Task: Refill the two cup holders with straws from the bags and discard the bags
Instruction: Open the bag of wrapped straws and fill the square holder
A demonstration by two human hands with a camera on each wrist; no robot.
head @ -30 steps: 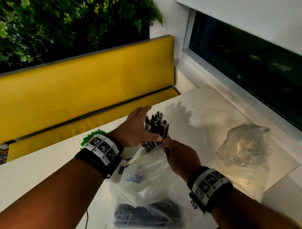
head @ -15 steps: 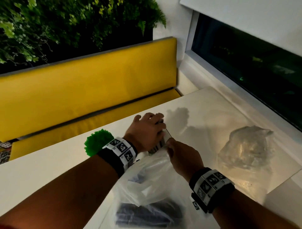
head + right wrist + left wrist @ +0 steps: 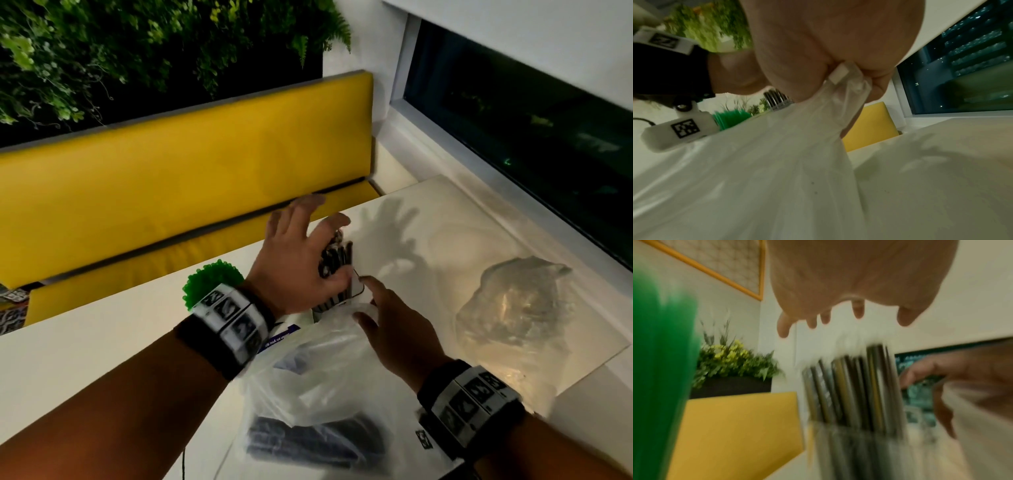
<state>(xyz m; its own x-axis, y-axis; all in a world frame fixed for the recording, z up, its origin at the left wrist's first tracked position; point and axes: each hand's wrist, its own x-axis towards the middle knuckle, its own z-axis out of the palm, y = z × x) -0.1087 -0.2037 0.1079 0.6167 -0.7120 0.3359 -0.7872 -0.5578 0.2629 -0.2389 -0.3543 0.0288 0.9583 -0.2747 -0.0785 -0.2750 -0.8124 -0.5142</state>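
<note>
Left hand [image 3: 301, 263] spread, palm beside dark straws [image 3: 337, 263] in holder, gripping nothing; right hand [image 3: 394, 329] pinches bag [image 3: 308, 370] below. Refilling underway; next likely fetch remaining straws.

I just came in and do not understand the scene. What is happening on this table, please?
A person is refilling straw holders. The left hand, fingers spread, is at the dark straws standing in a cup holder. The right hand pinches the top of a plastic bag with more dark straws in it. Green straws stand to the left, and a crumpled clear bag lies on the table to the right.
</note>
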